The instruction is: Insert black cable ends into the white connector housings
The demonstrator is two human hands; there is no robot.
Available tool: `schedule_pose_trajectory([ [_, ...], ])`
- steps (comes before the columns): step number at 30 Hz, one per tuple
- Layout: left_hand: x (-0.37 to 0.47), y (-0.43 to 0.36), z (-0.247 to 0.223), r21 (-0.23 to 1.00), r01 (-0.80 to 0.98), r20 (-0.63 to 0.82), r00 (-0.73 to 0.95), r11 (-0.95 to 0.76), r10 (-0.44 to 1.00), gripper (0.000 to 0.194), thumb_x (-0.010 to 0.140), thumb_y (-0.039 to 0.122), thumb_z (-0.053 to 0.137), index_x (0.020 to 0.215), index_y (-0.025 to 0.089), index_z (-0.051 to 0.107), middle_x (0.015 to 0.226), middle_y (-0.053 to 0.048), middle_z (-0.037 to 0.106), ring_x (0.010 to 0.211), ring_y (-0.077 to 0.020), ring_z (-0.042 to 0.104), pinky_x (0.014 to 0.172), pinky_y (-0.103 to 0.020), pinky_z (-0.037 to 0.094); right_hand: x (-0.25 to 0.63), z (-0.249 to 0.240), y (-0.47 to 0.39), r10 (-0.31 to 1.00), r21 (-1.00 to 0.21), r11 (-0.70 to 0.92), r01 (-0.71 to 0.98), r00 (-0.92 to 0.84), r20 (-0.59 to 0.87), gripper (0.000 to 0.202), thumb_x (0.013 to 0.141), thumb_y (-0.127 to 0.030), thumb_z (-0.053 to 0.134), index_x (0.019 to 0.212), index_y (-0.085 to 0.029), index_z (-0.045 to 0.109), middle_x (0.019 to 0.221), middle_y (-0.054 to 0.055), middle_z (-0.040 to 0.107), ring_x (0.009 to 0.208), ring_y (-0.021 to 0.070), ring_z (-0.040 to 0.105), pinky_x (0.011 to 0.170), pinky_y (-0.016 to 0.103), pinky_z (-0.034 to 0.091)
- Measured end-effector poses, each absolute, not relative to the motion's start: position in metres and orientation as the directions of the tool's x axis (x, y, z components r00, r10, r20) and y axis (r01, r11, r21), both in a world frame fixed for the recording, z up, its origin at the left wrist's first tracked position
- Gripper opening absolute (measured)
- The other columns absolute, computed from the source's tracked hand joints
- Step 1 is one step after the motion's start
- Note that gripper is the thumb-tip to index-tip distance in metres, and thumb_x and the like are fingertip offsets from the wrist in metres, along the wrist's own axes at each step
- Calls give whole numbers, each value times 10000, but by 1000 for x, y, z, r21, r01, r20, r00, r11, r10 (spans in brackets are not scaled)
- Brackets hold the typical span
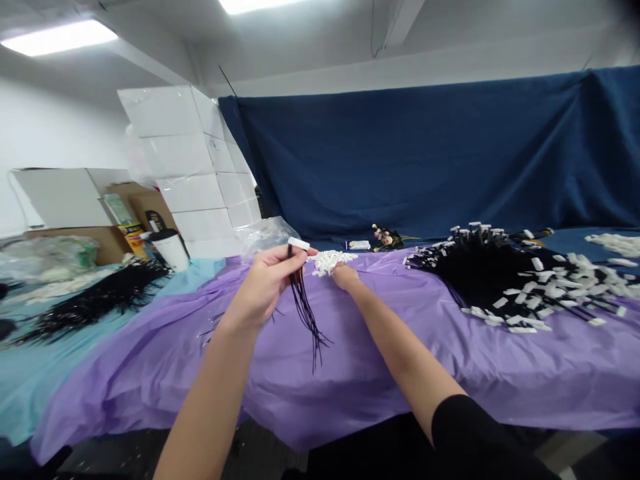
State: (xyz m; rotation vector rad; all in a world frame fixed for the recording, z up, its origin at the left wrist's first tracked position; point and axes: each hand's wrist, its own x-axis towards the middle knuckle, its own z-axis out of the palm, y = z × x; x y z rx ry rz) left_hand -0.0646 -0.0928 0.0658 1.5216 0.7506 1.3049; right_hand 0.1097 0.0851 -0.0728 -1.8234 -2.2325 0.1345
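Observation:
My left hand (265, 277) is closed in a pinch on a bunch of thin black cords (303, 300). The cords hang loose below the fingers, and a white rectangular plastic piece (299, 243) sits at their top end. Further right, my right hand (345, 275) reaches down to a small pile of white plastic pieces (333, 259). Its fingers are curled at the pile's near edge, and their tips are hidden, so what they hold cannot be made out.
On the purple cloth (345, 380), a large heap of black cords with white ends (480, 273) lies at right. More black cords (100, 300) rest on the light blue cloth at left, near a white cup (171, 250). White boxes (190, 160) stand stacked behind. Flowers (385, 237) lie by the blue curtain.

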Motion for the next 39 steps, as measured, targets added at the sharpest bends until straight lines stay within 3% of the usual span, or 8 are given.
schedule_pose_trajectory([
  [8, -73, -104, 56, 910, -365, 292, 235, -194, 927, 114, 722, 223, 728, 742, 122, 680, 743, -29, 612, 584, -74, 533, 571, -216, 451, 106, -54, 70, 953, -639, 265, 722, -94, 288, 312, 915, -345, 542, 1144, -134, 566, 1154, 94, 585, 1027, 210, 585, 885, 434, 489],
  [11, -71, -106, 54, 877, -419, 328, 162, -236, 931, 98, 685, 189, 749, 690, 132, 669, 848, -35, 659, 575, -70, 548, 565, -223, 468, 97, -16, 49, 916, -765, 380, 519, -97, 389, 320, 992, -374, 356, 1141, -130, 500, 1086, 90, 616, 890, 158, 638, 766, 346, 535],
  [14, -64, -106, 49, 809, -440, 430, -10, -390, 903, 114, 656, 181, 768, 747, 155, 705, 916, -31, 683, 604, -67, 566, 585, -213, 481, 90, 27, 5, 851, -796, 522, 306, -129, 509, 368, 1012, -399, 75, 1094, -207, 378, 1089, 50, 641, 842, 93, 661, 721, 265, 538],
  [18, -39, -107, 32, 647, -417, 568, -293, -638, 769, 148, 632, 216, 791, 754, 184, 714, 861, -13, 695, 745, -108, 624, 738, -254, 515, 84, 49, -82, 687, -696, 716, -51, -129, 716, 228, 986, -434, 287, 944, -224, 366, 852, 10, 669, 742, 112, 664, 718, 269, 522],
  [21, -10, -113, 2, 574, -354, 572, -472, -739, 670, 149, 655, 262, 778, 774, 195, 720, 786, 2, 685, 794, -127, 637, 805, -278, 507, 74, 28, -128, 626, -631, 762, 146, 80, 775, 154, 985, -349, 321, 973, -219, 402, 782, 9, 660, 746, 130, 648, 718, 274, 482],
  [25, 18, -128, -51, 680, -515, 328, -423, -522, 844, 195, 625, 308, 796, 757, 185, 725, 760, -1, 700, 697, -111, 636, 724, -240, 510, 66, -25, -136, 579, -666, 535, 519, 348, 737, 198, 991, -324, 251, 1036, -199, 398, 720, 7, 627, 599, 139, 605, 556, 246, 400],
  [29, 8, -139, -85, 722, -598, 260, -231, -347, 938, 189, 602, 297, 807, 687, 157, 712, 719, -16, 694, 694, -112, 635, 701, -209, 495, 76, -57, -124, 618, -642, 470, 605, 294, 729, 270, 991, -344, 213, 1028, -164, 410, 588, -9, 577, 456, 149, 537, 477, 246, 307],
  [39, -54, -151, -75, 910, -333, 290, 82, -248, 954, 166, 749, 299, 707, 831, 155, 698, 768, -43, 672, 730, -130, 623, 720, -221, 491, 76, -52, -135, 764, -433, 489, 758, -132, 632, 341, 991, -425, 251, 1077, -174, 466, 724, 36, 678, 597, 178, 640, 511, 230, 261],
])
